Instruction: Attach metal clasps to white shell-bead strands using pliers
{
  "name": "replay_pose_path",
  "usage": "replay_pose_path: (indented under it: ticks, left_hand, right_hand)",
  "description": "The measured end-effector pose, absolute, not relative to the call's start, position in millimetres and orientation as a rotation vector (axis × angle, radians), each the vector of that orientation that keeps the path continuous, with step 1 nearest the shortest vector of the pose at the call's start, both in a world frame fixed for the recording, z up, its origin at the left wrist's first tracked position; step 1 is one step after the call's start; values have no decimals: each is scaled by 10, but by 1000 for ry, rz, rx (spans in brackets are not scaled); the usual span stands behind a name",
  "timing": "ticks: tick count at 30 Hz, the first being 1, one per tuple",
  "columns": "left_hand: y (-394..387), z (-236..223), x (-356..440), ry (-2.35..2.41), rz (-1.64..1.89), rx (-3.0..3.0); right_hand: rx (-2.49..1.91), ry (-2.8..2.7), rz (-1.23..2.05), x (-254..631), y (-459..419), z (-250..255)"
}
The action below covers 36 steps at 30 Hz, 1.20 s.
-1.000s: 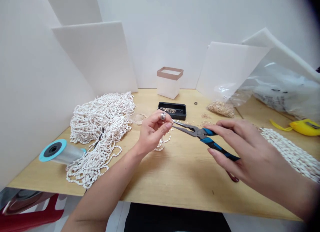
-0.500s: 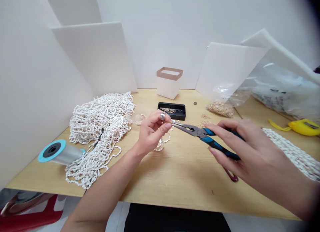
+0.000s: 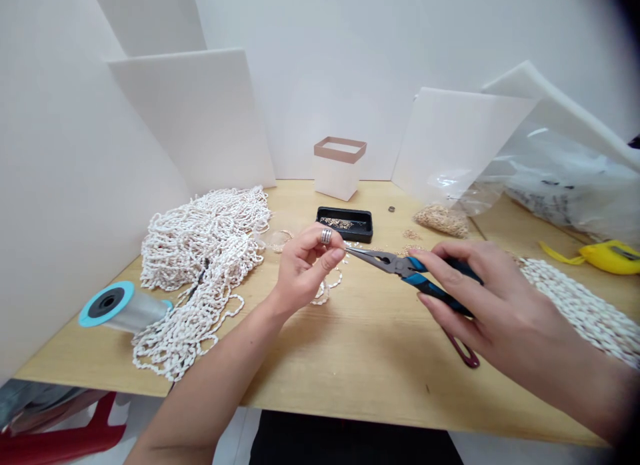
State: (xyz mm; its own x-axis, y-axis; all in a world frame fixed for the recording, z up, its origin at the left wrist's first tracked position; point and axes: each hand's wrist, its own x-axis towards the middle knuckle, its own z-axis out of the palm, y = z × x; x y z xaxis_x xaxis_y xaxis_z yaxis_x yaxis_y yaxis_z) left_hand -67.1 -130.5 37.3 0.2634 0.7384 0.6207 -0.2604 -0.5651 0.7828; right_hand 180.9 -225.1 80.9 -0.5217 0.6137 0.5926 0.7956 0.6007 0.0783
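My right hand (image 3: 500, 305) is wrapped round the blue-and-black handles of long-nose pliers (image 3: 400, 265). The pliers' narrow jaws point left and their tip meets the fingertips of my left hand (image 3: 310, 261). That hand, with a ring on one finger, pinches thumb against forefinger. Below it hangs a loop of white beaded strand (image 3: 333, 285), which seems to come from the pinch. What sits right at the pliers' tip is too small to make out. Behind the fingers stands a black tray (image 3: 371, 233) with small gold beads (image 3: 337, 223).
White beaded strands (image 3: 200, 245) are heaped at left, beside a wire spool (image 3: 125, 307). At the back stands a small box (image 3: 337, 178). On the right are a bag of beads (image 3: 443, 220), a yellow tape measure (image 3: 610, 256), more strands (image 3: 580, 305) and a dark red tool handle (image 3: 465, 355).
The pliers' handles have come slightly closer together in my right hand. My left hand keeps its pinch, and the whole view has shifted very slightly.
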Motion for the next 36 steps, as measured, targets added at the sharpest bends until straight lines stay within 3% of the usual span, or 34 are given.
replay_pose_path:
  ticks: [18,36]
  left_hand:
    - [-1314,369,-664,546,1444,1638]
    - [-1334,357,-685,542,1459,1720]
  right_hand:
    - [-1126,-2249,-331,1756,-2230,655]
    - [-1129,-2256,-412,1760,-2313,747]
